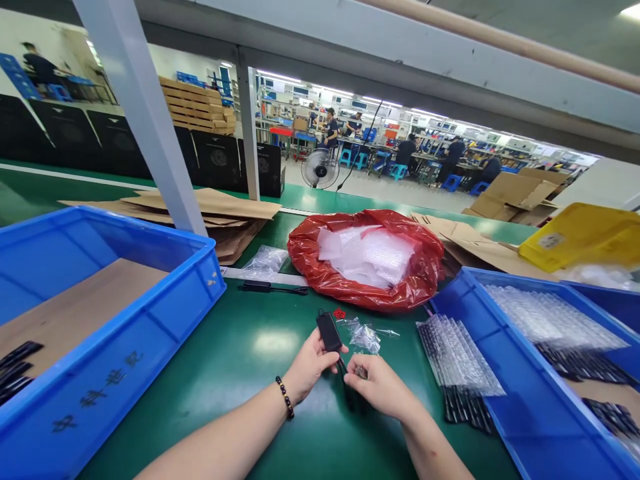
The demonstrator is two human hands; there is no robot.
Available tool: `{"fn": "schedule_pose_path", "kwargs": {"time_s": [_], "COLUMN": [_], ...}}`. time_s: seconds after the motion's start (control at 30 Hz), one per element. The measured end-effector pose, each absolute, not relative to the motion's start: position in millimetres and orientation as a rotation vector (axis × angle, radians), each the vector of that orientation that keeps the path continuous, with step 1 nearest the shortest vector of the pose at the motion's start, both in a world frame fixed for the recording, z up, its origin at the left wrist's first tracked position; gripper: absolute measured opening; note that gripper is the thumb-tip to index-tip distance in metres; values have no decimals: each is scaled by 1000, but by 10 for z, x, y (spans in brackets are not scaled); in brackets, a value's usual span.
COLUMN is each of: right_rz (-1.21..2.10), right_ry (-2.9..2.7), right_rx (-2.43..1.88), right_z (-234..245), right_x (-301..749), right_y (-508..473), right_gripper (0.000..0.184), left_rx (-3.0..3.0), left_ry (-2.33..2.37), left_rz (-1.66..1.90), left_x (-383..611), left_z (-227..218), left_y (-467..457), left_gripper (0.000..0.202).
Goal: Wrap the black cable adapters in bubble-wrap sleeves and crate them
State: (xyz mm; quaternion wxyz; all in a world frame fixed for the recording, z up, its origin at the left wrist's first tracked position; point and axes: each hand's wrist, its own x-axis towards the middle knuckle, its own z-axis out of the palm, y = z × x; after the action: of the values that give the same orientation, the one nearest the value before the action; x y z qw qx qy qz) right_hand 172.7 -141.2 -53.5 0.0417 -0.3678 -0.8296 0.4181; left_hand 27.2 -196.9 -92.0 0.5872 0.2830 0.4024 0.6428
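We are holding a black adapter over the near middle of the worktop, and a slip is looking like the main risk: our left hand is gripping mostly its near end, so a hard tug on the cord could be tipping it loose. We are also working close to the red ties and clear plastic scraps just beyond; a stray knuckle could be scattering them. If our right elbow were swinging wide, it could be knocking the bubble-wrapped packs beside the right blue bin.

Our left forearm is slanting from the near left, its hand closing around the adapter with the thumb lying across the near end. Our right forearm is slanting from the near right; the right hand is curling inward, thumb and forefinger apparently pinching the cord. What else those curled fingers are hiding, we are unable to tell.
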Motion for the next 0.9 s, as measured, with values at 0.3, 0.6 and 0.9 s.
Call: {"fn": "schedule_pose_path", "kwargs": {"time_s": [0.3, 0.6, 0.9], "right_rz": [1253, 1065, 343], "right_ry": [-2577, -2569, -2443], "right_rx": [-1090, -1022, -1042], "right_z": [-558, -389, -428], "right_x": [1713, 1768, 1853], "right_y": [-1423, -1501, -1331], "right_gripper": [15, 12, 28], "left_rx": [685, 609, 813], "left_ry": [1007, 980, 944], "left_rz": [1429, 1300, 1090], "left_x": [272, 302, 375], "left_z": [-896, -875, -893], "left_y": [-1975, -1990, -2036], "left_gripper": [54, 52, 44]}}
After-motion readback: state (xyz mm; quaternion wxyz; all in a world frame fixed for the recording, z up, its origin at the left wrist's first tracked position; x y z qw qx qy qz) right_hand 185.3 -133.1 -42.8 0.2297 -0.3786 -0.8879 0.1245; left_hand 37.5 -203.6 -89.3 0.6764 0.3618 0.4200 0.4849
